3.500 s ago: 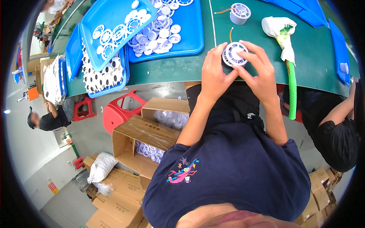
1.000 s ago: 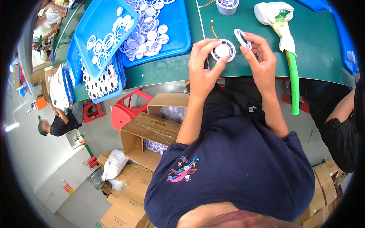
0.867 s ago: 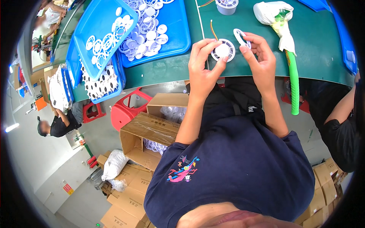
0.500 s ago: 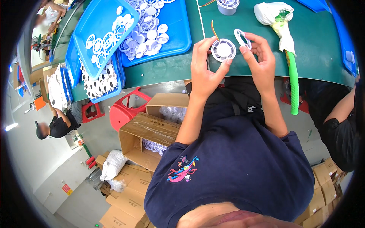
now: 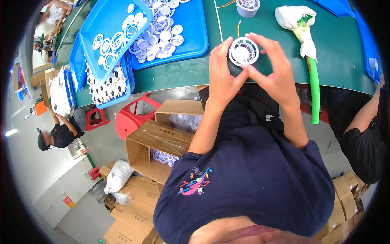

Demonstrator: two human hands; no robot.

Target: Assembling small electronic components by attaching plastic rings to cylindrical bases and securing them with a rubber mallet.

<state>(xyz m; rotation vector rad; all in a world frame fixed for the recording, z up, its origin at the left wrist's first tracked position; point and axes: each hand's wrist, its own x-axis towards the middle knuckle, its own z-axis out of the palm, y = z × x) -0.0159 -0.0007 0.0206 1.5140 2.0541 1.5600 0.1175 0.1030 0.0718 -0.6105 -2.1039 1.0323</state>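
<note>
A small round white fan [image 5: 243, 53] with spokes and thin red and yellow wires is held just above the green table's near edge. My left hand [image 5: 222, 77] is closed on its left side, thumb at the lower rim. My right hand [image 5: 275, 67] grips a white ring [image 5: 256, 51] that now lies over the fan's face, its fingertips at the top rim and its thumb at the bottom. Whether the ring is fully seated I cannot tell. Beyond them stands another round white fan [image 5: 248, 7] with wires leading left.
A green-handled mallet [image 5: 314, 87], its head wrapped in white, overhangs the table [image 5: 183, 73] edge at right. Left are blue trays [image 5: 199, 49] of white discs and rings. Below stand open cartons [image 5: 156, 136] and a red stool [image 5: 130, 120]. Another person sits at right.
My right hand has moved left, bringing the white ring from beside the fan onto its face. My left hand keeps its hold on the fan, shifted slightly right in view.
</note>
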